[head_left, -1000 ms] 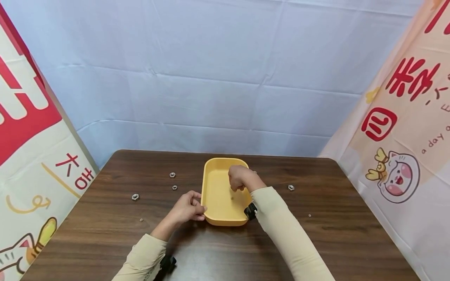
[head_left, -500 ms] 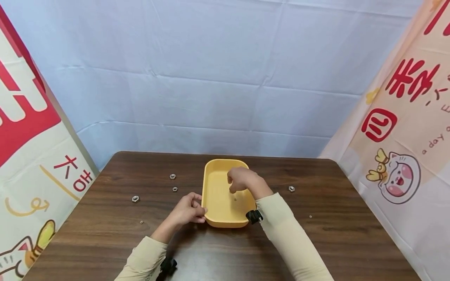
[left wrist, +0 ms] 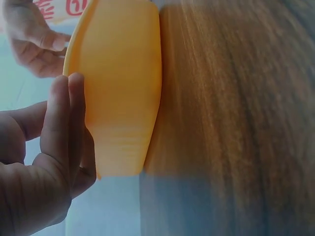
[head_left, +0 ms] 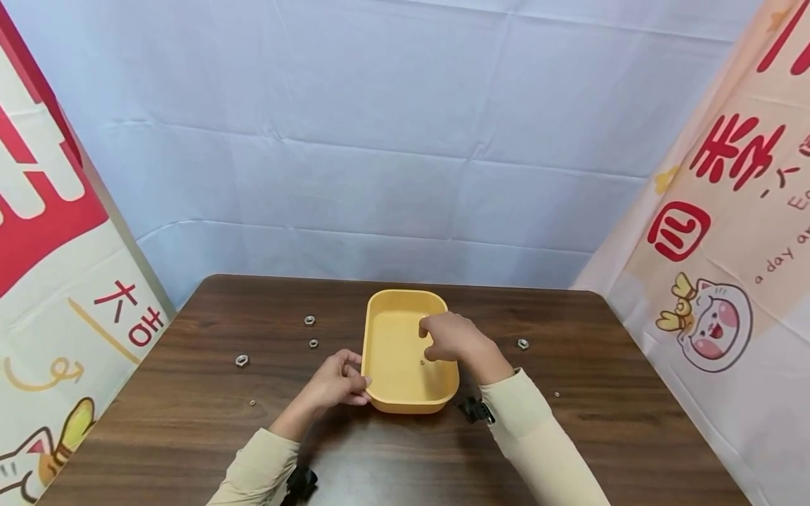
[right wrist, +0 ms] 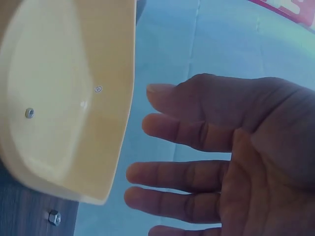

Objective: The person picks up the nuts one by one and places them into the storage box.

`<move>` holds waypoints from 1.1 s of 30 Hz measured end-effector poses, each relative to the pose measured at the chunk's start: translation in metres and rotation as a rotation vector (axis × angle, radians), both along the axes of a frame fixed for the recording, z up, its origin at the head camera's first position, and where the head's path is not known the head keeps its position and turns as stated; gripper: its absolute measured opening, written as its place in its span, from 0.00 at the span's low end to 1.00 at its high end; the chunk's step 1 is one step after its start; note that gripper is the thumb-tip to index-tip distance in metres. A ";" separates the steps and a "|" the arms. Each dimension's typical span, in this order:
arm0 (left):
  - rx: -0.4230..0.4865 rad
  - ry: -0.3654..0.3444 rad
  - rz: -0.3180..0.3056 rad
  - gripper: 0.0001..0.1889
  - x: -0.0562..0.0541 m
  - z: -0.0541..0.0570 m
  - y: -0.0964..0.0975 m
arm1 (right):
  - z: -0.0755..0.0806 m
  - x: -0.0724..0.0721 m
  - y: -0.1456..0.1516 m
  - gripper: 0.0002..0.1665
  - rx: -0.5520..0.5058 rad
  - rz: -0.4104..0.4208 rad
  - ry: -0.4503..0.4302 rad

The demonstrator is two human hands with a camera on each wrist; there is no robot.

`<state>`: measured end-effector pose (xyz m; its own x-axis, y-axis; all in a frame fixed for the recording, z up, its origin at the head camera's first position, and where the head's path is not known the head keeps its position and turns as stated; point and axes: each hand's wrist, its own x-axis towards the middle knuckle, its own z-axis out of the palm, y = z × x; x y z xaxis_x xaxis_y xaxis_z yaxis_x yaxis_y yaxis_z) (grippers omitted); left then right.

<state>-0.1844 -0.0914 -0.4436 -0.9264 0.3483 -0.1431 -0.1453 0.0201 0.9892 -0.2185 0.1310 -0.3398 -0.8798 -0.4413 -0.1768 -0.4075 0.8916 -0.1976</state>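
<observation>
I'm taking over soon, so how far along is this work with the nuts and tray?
Done: at least one nut lies in the yellow tray. In hand: the left hand touches the tray's left side; the right hand holds nothing. Apparently remaining: at least six nuts on the table, either side of the tray.

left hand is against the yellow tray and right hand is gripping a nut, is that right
Not quite: the right hand is holding nothing; the right wrist view shows its fingers extended with nothing between them. The left hand is indeed against the yellow tray.
</observation>
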 end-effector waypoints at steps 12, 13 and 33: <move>0.017 0.002 0.008 0.20 0.002 -0.001 0.001 | -0.003 0.021 0.024 0.18 -0.003 -0.040 0.043; 0.018 0.004 0.009 0.20 0.001 -0.002 0.001 | -0.003 0.023 0.027 0.18 -0.004 -0.039 0.049; 0.011 -0.002 0.027 0.22 0.003 -0.001 0.002 | -0.022 0.028 0.100 0.22 -0.045 -0.132 -0.040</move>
